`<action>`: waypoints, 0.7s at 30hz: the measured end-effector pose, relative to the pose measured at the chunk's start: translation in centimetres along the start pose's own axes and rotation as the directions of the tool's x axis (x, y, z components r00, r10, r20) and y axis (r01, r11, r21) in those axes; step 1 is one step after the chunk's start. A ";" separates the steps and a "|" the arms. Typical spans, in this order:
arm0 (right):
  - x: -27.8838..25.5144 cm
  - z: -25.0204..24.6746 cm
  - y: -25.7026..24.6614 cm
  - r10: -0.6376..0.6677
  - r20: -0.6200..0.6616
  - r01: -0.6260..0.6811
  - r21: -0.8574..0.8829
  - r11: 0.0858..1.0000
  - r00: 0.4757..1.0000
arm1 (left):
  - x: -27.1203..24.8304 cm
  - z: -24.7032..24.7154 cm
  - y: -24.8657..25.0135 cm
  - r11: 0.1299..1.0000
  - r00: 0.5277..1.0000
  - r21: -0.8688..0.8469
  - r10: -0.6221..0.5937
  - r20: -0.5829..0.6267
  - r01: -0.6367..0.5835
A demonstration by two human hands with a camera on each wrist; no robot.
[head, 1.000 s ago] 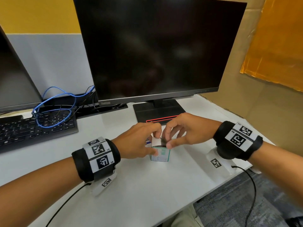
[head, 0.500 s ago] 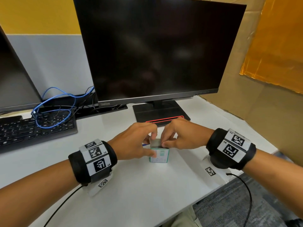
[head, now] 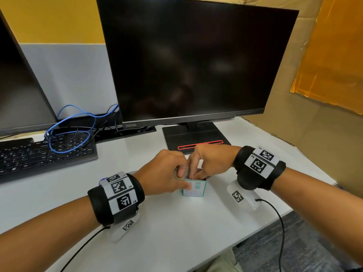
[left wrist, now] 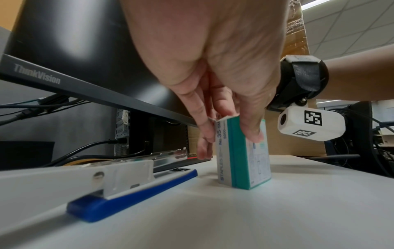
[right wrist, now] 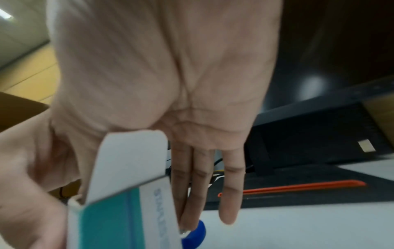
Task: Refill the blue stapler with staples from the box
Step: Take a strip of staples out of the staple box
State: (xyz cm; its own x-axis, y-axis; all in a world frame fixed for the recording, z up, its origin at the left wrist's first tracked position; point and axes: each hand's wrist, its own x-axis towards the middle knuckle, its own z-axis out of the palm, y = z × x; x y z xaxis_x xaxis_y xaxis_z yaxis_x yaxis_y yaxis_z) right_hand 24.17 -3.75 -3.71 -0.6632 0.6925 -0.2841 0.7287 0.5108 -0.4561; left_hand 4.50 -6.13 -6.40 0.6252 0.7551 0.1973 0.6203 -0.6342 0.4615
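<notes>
The box [head: 194, 190] stood upright on the white counter [head: 176, 232], in front of the monitor [head: 192, 61], and the left hand [head: 163, 173] pinched its sides with thumb and fingers, while the right hand [head: 210, 161] had its fingertips at the open top flap; what they pinched there I could not tell. The blue stapler [left wrist: 127, 182] lay open on the counter just beside the box, mostly hidden under the left hand in the head view. A keyboard [head: 45, 154] with a blue cable [head: 68, 132] on it lay well apart at the left.
</notes>
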 end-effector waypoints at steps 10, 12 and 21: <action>-1.9 -0.9 0.2 0.049 -0.270 0.006 0.198 0.980 0.962 | -0.7 -1.0 0.6 0.992 0.991 -0.082 -0.105 -0.076 0.099; -2.6 -1.3 0.2 0.083 -0.375 0.025 0.274 0.961 0.923 | -0.9 -1.4 0.8 0.974 0.984 -0.199 -0.135 -0.115 0.110; -3.6 -1.0 -1.1 0.240 -0.338 -0.089 0.406 0.910 0.910 | -0.9 -0.6 1.5 0.966 0.998 -0.252 -0.060 -0.019 0.053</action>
State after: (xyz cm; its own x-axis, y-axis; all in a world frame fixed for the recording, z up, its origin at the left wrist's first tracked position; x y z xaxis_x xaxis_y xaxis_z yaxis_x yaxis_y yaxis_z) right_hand 25.91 -6.28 -1.40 -0.3709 0.9249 -0.0831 0.6526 0.1960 -0.7319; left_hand 4.64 -7.66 -5.36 0.5779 0.7947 0.1860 0.5134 -0.5311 0.6741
